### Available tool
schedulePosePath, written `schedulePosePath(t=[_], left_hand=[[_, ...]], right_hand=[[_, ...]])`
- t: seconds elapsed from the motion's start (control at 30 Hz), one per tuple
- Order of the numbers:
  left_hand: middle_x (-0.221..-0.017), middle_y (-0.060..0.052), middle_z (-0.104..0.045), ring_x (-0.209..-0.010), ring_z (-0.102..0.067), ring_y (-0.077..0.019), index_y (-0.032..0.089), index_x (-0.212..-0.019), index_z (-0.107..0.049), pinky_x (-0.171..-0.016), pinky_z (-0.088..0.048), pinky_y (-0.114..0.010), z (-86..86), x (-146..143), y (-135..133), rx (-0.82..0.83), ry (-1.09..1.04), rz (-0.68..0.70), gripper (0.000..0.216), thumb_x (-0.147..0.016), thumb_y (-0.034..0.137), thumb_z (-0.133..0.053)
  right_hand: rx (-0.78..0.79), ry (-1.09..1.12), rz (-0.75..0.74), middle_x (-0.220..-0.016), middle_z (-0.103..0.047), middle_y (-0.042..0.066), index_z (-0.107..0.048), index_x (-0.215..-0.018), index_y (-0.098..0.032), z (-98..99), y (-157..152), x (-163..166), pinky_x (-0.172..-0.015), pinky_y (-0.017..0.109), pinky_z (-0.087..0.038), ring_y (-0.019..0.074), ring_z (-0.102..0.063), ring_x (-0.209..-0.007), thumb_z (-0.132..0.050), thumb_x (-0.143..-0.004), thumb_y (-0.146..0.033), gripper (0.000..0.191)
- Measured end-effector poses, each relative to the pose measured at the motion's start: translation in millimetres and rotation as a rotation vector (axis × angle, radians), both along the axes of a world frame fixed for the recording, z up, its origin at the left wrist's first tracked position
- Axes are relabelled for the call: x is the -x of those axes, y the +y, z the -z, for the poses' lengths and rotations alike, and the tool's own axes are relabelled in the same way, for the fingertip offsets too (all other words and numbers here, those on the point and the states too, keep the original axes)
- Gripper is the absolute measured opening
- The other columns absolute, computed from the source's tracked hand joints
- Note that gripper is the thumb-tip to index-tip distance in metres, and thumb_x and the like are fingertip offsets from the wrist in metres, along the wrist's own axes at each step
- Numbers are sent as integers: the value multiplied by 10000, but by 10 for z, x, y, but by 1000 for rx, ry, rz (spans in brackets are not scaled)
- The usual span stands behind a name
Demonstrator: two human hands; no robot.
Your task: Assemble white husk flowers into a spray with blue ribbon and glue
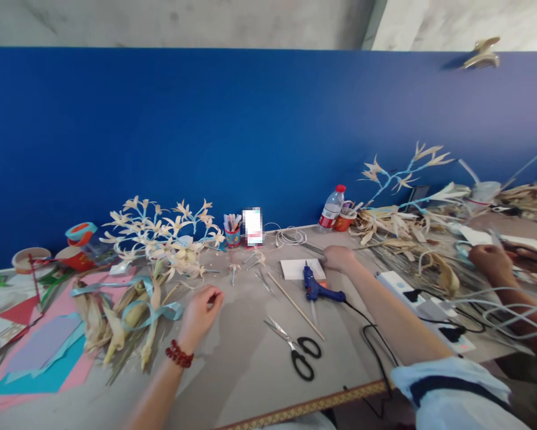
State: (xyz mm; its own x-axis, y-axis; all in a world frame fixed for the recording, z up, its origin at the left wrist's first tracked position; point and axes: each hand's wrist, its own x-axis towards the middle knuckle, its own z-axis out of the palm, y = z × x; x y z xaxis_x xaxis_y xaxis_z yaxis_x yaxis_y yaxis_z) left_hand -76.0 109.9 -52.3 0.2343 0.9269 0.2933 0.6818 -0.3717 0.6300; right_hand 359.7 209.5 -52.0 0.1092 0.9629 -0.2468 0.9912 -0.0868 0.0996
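Observation:
My left hand [204,309], a red bead bracelet [179,354] on its wrist, hovers over the left part of the table with fingers loosely curled and nothing showing in them. Beside it lie corn husks tied with a light-blue ribbon [150,304]. My right hand [338,260] reaches out past the hot glue gun [315,288]. Its fingers are closed at the end of some thin grey stems [310,246]; what they hold is hidden. The blue glue gun rests by a white card [290,269]. Black-handled scissors [295,349] and a thin stick [295,306] lie between my arms.
Husk flowers [178,236] on blue stems stand at the left back. Behind are a pen cup [233,232], a phone [252,227] and a bottle [332,207]. A power strip [400,289] with cords lies under my right arm. Another person's hand [492,266] is at far right.

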Motion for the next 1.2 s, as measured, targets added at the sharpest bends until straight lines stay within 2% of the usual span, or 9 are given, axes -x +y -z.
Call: schedulePosePath(t=[0.23,0.43,0.5,0.6,0.7,0.77,0.83,0.93,1.2], left_hand=[[-705,-19,-570,-681,-558,-182,210,-723,-572,-604,-426,-247,-15,53,-20,9,-48,-10,257,-899,353,-450],[-705,-15,-589,-685,-567,-179,205,-732,-605,-572,-421,-237,-37,33,-42,110,-187,9,245,-872,381,-509],[-730,-16,-620,-696,-584,-179,202,-791,-639,-599,-442,-244,-37,-24,-66,165,-277,8,225,-851,394,-539],[-793,-30,-671,-697,-593,-171,195,-909,-673,-657,-478,-270,-60,-211,-145,274,-438,54,244,-830,402,-570],[-956,-67,-708,-700,-591,-150,188,-1035,-668,-703,-496,-297,-111,-448,-250,463,-706,157,313,-799,389,-626],[-971,-78,-721,-661,-572,-129,179,-1045,-669,-691,-490,-290,-132,-562,-304,544,-852,169,315,-797,370,-645],[-855,-57,-722,-601,-539,-103,162,-940,-686,-640,-468,-255,-126,-612,-334,571,-991,121,237,-787,342,-670],[-734,-17,-686,-555,-507,-79,155,-843,-675,-586,-431,-215,-85,-594,-339,568,-1089,57,169,-785,314,-683],[-723,-14,-671,-555,-516,-78,152,-965,-646,-578,-419,-205,18,-498,-230,541,-1189,-11,226,-797,302,-674]], right_hand=[[-25,126,39,-1194,-588,86,-560,-1191,-159,-143,-216,-302,-839,421,-534,216,-617,-1002,-552,-941,-313,293],[-105,366,-2,-867,-706,76,-686,-913,-138,-390,-520,-433,-749,277,-470,188,-636,-819,-603,-773,-108,165],[-134,484,-47,-920,-714,91,-679,-964,-135,-444,-667,-266,-748,265,-468,189,-642,-842,-565,-794,-150,206],[-139,706,-142,-974,-711,65,-635,-1062,-174,-417,-969,302,-739,268,-489,189,-655,-870,-540,-853,-316,271],[-84,1293,-199,-839,-698,48,-656,-921,-178,-276,-1324,1063,-687,293,-487,195,-645,-772,-628,-803,-335,198],[11,1439,-207,-764,-680,28,-671,-879,-183,-159,-1515,1505,-646,271,-467,169,-622,-702,-654,-789,-298,147],[39,1552,-160,-725,-662,9,-671,-852,-182,-49,-1626,1816,-615,247,-444,145,-599,-661,-674,-765,-254,112],[47,1700,-50,-693,-633,-12,-642,-788,-181,85,-1665,2050,-573,224,-416,118,-565,-610,-691,-729,-237,95],[314,1925,161,-644,-641,-16,-594,-779,-163,228,-1683,2205,-544,230,-450,104,-569,-541,-778,-635,-317,279]])
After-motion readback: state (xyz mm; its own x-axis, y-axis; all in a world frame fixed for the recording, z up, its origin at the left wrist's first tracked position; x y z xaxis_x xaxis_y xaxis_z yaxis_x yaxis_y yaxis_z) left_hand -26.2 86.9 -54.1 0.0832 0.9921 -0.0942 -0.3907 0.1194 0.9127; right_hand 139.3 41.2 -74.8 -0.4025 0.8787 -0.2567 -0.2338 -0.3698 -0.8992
